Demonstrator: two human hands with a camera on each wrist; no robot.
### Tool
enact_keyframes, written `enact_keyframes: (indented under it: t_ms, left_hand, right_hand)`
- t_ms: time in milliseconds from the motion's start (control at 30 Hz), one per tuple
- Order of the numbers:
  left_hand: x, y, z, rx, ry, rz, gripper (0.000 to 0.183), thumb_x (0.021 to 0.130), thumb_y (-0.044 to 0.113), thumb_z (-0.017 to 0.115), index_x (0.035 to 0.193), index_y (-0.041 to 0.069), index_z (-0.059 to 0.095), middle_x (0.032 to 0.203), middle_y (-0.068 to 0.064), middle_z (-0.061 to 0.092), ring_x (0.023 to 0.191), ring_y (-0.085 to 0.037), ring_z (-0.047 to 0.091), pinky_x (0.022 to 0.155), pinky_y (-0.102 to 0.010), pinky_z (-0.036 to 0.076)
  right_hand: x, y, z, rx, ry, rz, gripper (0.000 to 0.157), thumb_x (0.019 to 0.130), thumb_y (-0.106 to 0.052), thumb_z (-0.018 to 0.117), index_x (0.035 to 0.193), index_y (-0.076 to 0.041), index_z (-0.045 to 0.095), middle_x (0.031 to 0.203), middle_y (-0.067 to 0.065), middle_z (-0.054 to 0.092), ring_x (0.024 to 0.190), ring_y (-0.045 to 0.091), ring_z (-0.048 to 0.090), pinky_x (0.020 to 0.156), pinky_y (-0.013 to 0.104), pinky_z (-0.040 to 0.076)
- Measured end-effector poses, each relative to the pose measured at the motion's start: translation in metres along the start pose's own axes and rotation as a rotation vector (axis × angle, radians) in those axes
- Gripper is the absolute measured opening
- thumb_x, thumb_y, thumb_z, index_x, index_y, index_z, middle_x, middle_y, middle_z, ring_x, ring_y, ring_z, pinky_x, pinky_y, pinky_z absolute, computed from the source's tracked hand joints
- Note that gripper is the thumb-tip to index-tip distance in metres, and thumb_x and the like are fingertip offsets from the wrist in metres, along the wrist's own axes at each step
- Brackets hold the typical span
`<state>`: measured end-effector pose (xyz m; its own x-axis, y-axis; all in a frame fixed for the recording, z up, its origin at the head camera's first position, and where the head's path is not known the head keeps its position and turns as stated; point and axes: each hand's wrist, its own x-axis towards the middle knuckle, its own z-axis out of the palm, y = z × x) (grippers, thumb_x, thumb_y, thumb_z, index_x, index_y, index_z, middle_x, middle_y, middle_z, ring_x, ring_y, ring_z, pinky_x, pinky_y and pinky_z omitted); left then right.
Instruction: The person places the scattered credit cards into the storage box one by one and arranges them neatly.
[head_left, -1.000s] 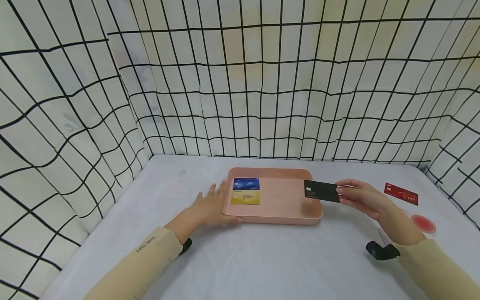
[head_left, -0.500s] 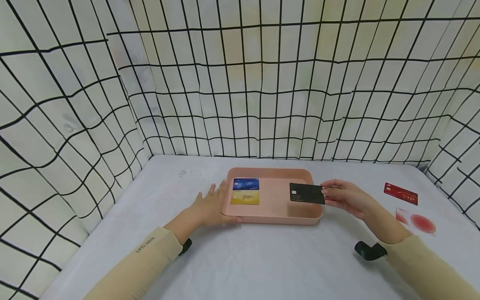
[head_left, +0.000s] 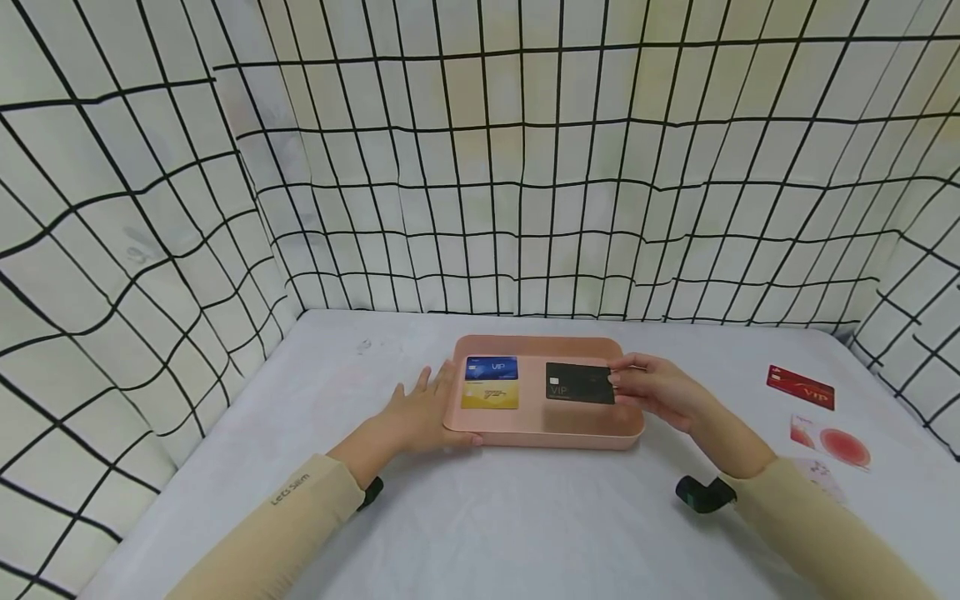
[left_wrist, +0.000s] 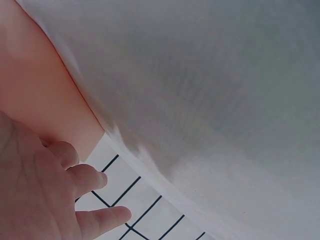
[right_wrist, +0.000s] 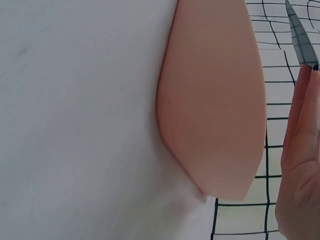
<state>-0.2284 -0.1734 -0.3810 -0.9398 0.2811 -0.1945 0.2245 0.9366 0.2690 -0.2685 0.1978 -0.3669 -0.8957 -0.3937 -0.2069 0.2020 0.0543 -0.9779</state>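
Note:
A black VIP card (head_left: 579,383) is pinched at its right end by my right hand (head_left: 660,392), over the right half of a pink tray (head_left: 540,439). In the right wrist view the card (right_wrist: 301,40) shows nearly edge-on at the fingertips, above the tray's wall (right_wrist: 212,110). My left hand (head_left: 420,414) rests with fingers spread against the tray's left edge, its thumb along the front corner. The left wrist view shows that hand (left_wrist: 45,190) beside the tray's side (left_wrist: 55,100). Inside the tray, at the left, lie a blue VIP card (head_left: 491,367) and, directly below it, a yellow card (head_left: 490,395).
To the right on the white tabletop (head_left: 525,525) lie a red VIP card (head_left: 801,387) and a pale card with a red round patch (head_left: 846,447). A pale patterned card (head_left: 821,477) is partly behind the right sleeve. White walls with black grid lines (head_left: 525,167) enclose the table.
My right hand has carried the black card leftward, from the tray's right edge to over its right half. The pale cards at the right have come into view. My left hand has stayed put.

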Motion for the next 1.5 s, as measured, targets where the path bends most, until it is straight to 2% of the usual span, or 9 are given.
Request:
enact_keyframes:
  t_ms: [267, 467, 867, 1267, 1500]
  left_hand:
    - [0.000, -0.001, 0.000, 0.003, 0.004, 0.005, 0.127, 0.082, 0.075, 0.069, 0.164, 0.003, 0.004, 0.171, -0.016, 0.007, 0.154, -0.045, 0.004, 0.114, -0.074, 0.011]
    - [-0.001, -0.001, 0.000, 0.008, 0.007, 0.009, 0.126, 0.083, 0.074, 0.068, 0.164, 0.002, 0.004, 0.171, -0.017, 0.007, 0.154, -0.045, 0.005, 0.114, -0.073, 0.012]
    - [0.000, 0.000, 0.000, -0.004, 0.004, 0.007, 0.125, 0.083, 0.074, 0.069, 0.164, 0.003, 0.006, 0.171, -0.017, 0.008, 0.154, -0.045, 0.005, 0.115, -0.073, 0.011]
    - [0.000, -0.001, 0.001, 0.022, 0.007, 0.005, 0.126, 0.082, 0.076, 0.067, 0.164, 0.003, 0.005, 0.171, -0.016, 0.008, 0.154, -0.044, 0.006, 0.115, -0.073, 0.012]
    - [0.001, -0.002, 0.002, 0.021, 0.015, 0.009, 0.128, 0.081, 0.076, 0.069, 0.164, 0.001, 0.006, 0.170, -0.017, 0.010, 0.154, -0.044, 0.008, 0.114, -0.073, 0.014]
  right_hand:
    - [0.011, -0.003, 0.018, 0.003, 0.013, 0.008, 0.016, 0.103, -0.007, 0.061, 0.118, -0.004, 0.059, 0.101, 0.005, 0.060, 0.083, 0.010, 0.067, 0.080, 0.025, 0.058]
    - [0.020, -0.002, 0.029, 0.013, 0.024, 0.005, 0.014, 0.102, -0.005, 0.061, 0.116, -0.006, 0.062, 0.106, 0.006, 0.059, 0.084, 0.012, 0.066, 0.080, 0.025, 0.058]
    - [0.035, 0.002, 0.045, 0.036, 0.014, 0.014, 0.015, 0.101, -0.003, 0.061, 0.116, -0.003, 0.062, 0.105, 0.007, 0.061, 0.084, 0.013, 0.066, 0.077, 0.026, 0.059]
    - [0.049, 0.008, 0.061, 0.072, 0.020, 0.060, 0.038, 0.102, -0.001, 0.061, 0.136, 0.010, 0.050, 0.101, 0.008, 0.063, 0.079, 0.014, 0.066, 0.076, 0.028, 0.060]
    - [0.054, 0.011, 0.068, 0.041, 0.043, 0.070, 0.029, 0.099, 0.001, 0.064, 0.127, 0.006, 0.058, 0.100, 0.011, 0.064, 0.077, 0.015, 0.068, 0.073, 0.028, 0.060]
